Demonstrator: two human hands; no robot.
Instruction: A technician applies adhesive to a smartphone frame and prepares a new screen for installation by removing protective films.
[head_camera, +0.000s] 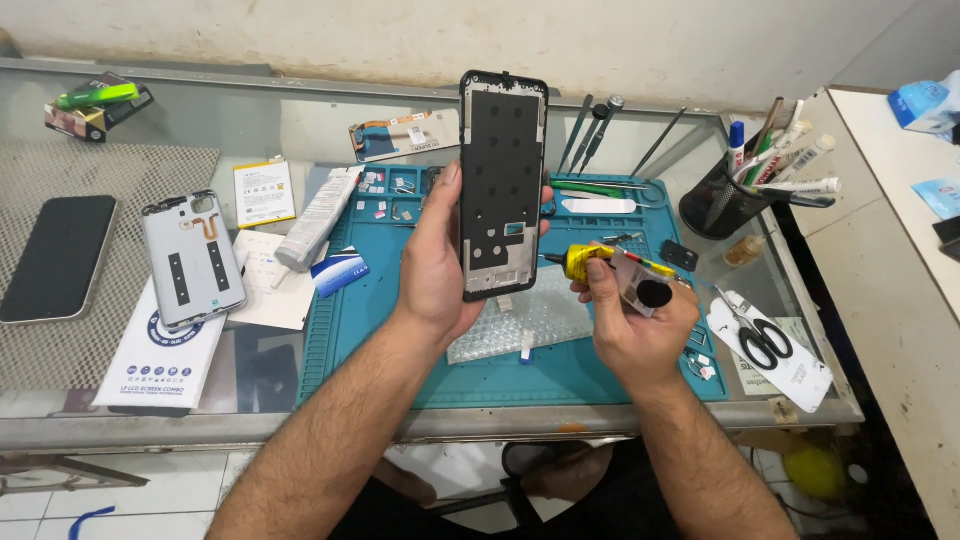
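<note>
My left hand holds a black phone frame upright above the teal work mat, its inner side facing me. My right hand grips a yellow glue tube with a black cap end, and its thin nozzle points left at the frame's lower right edge. A sheet of bubble wrap lies on the mat under both hands.
A grey phone back cover rests on a white box at the left, next to a dark phone on a mesh pad. A battery, a white tube, scissors, a black mesh cup of tools and tweezers surround the mat.
</note>
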